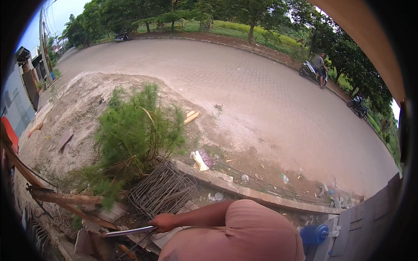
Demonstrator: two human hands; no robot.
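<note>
My right hand (163,222) is closed around a silver metal bar (128,231), which extends left over broken boards and scraps (82,239). My forearm crosses from the right, and my pink shirt fills the bottom middle. A dark thin rod runs below the bar. Just beyond my hand lies a pile of bent rusty steel rods (159,187), beside a feathery green bush (133,130). My left hand is not in view.
A wooden frame (65,198) stands at left by a dirt mound (82,104). A concrete edge (261,198) borders a paved road (244,78). A person (319,67) is beside a white scooter (308,69). A blue water jug (313,235) lies lower right.
</note>
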